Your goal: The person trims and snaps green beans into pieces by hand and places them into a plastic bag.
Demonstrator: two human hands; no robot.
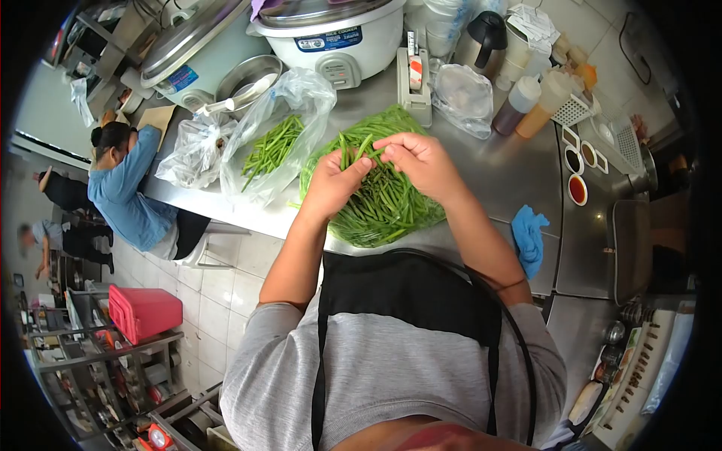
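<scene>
- Fingers of the left hand are closed around a few green beans, the thumb pressed on them and the bean tips poking up past the grip.
- The right hand has thumb and forefinger pinched together at the near end of the same beans; how many lie in that pinch is too small to tell.
- These beans are held over the middle of the surface, just above a loose pile of beans in a large plastic bag that lies open.
- To the left, more beans lie in a clear plastic bag, apart from the pile.
- Each bean should feel very light, firm yet a little bendy, and likely to snap if bent sharply; a fingertip pinch ought to be enough.
- The skin looks smooth, so a wet bean could slip or roll; a small bunch seems best steadied around its middle, leaving the ends free for the other thumb and forefinger.
- Both bags look thin and limp, likely to crumple or slide; the gathered rim seems a better hold than a single fold.
</scene>
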